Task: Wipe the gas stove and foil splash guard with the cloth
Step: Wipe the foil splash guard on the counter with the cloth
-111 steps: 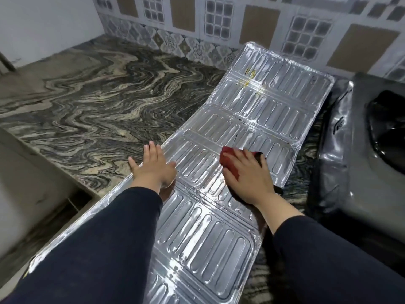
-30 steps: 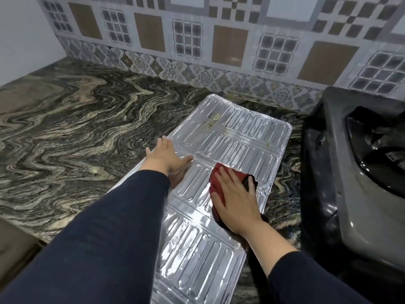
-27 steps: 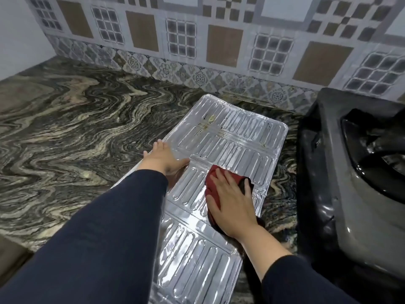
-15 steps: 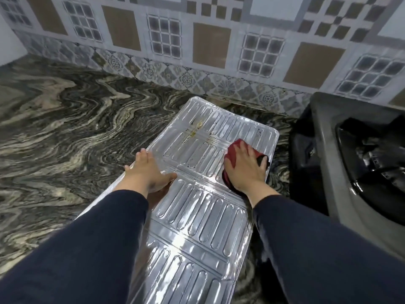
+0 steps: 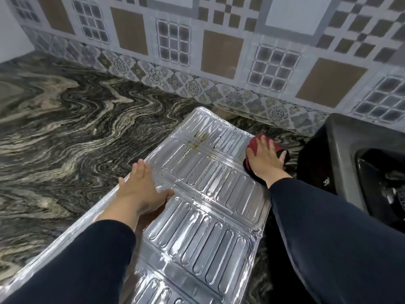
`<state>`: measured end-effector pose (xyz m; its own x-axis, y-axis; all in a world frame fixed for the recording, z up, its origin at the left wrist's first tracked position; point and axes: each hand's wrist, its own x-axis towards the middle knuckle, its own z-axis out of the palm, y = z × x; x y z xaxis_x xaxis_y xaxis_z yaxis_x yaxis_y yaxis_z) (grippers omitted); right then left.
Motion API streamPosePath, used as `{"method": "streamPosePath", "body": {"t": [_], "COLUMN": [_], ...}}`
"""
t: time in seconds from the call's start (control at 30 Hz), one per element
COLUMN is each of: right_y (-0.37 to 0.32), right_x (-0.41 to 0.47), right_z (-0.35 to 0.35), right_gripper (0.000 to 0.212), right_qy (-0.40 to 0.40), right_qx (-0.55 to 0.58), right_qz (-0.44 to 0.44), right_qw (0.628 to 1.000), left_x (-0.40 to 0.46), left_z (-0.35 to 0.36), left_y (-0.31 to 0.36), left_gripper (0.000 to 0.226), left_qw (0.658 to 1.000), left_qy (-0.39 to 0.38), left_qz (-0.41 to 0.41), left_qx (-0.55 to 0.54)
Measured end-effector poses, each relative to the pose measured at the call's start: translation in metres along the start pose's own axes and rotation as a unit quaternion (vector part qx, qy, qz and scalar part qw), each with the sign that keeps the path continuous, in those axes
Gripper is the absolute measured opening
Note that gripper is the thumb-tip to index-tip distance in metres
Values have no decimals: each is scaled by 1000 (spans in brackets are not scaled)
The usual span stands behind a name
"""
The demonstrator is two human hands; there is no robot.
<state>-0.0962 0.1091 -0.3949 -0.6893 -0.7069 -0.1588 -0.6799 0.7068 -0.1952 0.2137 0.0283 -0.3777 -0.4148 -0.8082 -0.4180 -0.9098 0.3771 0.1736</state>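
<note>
The ribbed silver foil splash guard (image 5: 197, 216) lies flat on the marble counter, running from bottom left toward the tiled wall. Yellow-brown grease stains mark its far panel. My right hand (image 5: 266, 162) presses a red cloth (image 5: 254, 144) flat at the guard's far right corner, partly over the edge onto the counter. My left hand (image 5: 140, 188) rests palm down on the guard's left edge, fingers spread, holding nothing. The black gas stove (image 5: 350, 154) stands at the right, with a burner recess partly in view.
A dark swirled marble counter (image 5: 65, 139) spreads to the left of the guard. A patterned tiled wall (image 5: 219, 51) rises behind it. The stove's left side stands close to the guard's right edge, with a narrow strip of counter between.
My right hand has slid the red cloth away from me, from the guard's middle panel to its far right corner. My left hand stays pressed on the left edge. The view has tilted up.
</note>
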Motion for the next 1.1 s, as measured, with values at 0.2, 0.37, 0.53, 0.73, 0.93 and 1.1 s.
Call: {"method": "streamPosePath", "body": {"t": [0.2, 0.37, 0.53, 0.73, 0.93, 1.1], "right_y": [-49, -98, -89, -71, -85, -147], "right_x": [-85, -137, -105, -13, 62, 58], "right_z": [24, 42, 40, 22, 10, 20], "right_gripper": [59, 56, 55, 56, 60, 56], "right_qy": [9, -23, -13, -4, -20, -45], "right_qx": [8, 18, -5, -28, -23, -4], "right_qz": [-103, -230, -291, -217, -132, -187], "right_qw": [995, 973, 957, 976, 991, 981], "left_x": [-2, -6, -6, -4, 0, -2], "left_z": [-5, -8, -6, -3, 1, 1], "left_y": [4, 4, 1, 0, 0, 1], "left_gripper": [107, 109, 106, 105, 104, 104], "left_qw": [1000, 1000, 1000, 1000, 1000, 1000], "left_qy": [-12, -20, -13, -11, -9, -7], "left_qz": [-5, -7, 3, 6, -7, -9], "left_qx": [7, 9, 5, 7, 10, 0]}}
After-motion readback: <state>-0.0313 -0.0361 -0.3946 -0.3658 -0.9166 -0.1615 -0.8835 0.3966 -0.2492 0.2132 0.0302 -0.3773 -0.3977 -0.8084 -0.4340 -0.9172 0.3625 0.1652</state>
